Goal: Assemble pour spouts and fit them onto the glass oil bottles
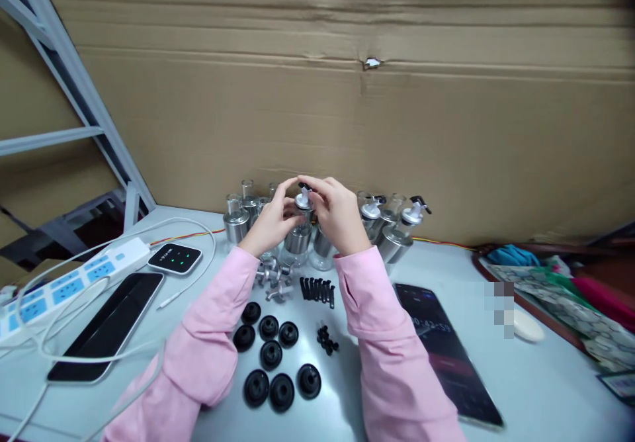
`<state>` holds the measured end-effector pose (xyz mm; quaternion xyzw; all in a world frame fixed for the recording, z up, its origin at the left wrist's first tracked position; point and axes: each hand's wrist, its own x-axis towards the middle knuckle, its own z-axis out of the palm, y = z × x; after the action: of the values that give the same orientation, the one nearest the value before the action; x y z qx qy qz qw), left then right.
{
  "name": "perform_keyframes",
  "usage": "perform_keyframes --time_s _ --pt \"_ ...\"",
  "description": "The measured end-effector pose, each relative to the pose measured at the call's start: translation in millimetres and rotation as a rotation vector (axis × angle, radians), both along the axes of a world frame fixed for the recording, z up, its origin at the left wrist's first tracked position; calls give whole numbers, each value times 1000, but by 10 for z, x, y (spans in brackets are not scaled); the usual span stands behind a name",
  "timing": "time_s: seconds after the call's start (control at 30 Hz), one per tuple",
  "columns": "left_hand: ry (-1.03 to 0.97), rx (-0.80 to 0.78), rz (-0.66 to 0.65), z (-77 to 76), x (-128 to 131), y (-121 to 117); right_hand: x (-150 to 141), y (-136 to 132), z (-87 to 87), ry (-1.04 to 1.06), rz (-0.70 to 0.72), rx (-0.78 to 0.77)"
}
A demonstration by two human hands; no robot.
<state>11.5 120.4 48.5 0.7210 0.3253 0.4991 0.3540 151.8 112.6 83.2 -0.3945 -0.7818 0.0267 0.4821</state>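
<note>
Both my hands meet at the top of a glass bottle with a steel sleeve (298, 238), which stands upright in a row near the cardboard wall. A silver-white pourer spout (303, 200) with a black lever sits at its neck. The fingers of my left hand (274, 222) curl around the spout's left side. My right hand (338, 212) pinches the top of the spout from the right, partly hiding it. Nearer to me lie several loose metal spout pieces (278, 283), a line of black levers (317, 290), small black parts (327, 340) and round black stoppers (270, 354).
Other bottles (235, 223) stand at both sides; some on the right carry spouts (413, 213). To the left are a power strip (69, 286), a black phone (106, 329), a small device (175, 258) and white cables. A larger phone (446, 353) lies on the right.
</note>
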Motion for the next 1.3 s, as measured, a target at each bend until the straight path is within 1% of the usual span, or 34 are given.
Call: perform_keyframes --time_s 0.17,0.4,0.57,0.73,0.97,1.07,1.2,1.3 --pt "108 78 57 -1 -25 9 -18 6 -24 -70 -50 1" --pt "167 90 94 20 -21 0 -20 -18 -7 -70 -60 17" --pt "170 62 135 19 -15 3 -33 -21 -25 -68 -87 4" --pt "101 25 107 1 -14 20 -63 -33 -29 -91 -113 -11" --pt "114 36 74 13 -18 18 -77 -65 3 -116 -158 -51" --pt "114 39 84 12 -19 24 -78 -94 22 -112 -177 -73" --pt "129 33 106 10 -18 23 -99 -132 39 -161 -263 -99" --pt "133 33 114 18 -17 16 -118 -157 44 -169 -277 -137"
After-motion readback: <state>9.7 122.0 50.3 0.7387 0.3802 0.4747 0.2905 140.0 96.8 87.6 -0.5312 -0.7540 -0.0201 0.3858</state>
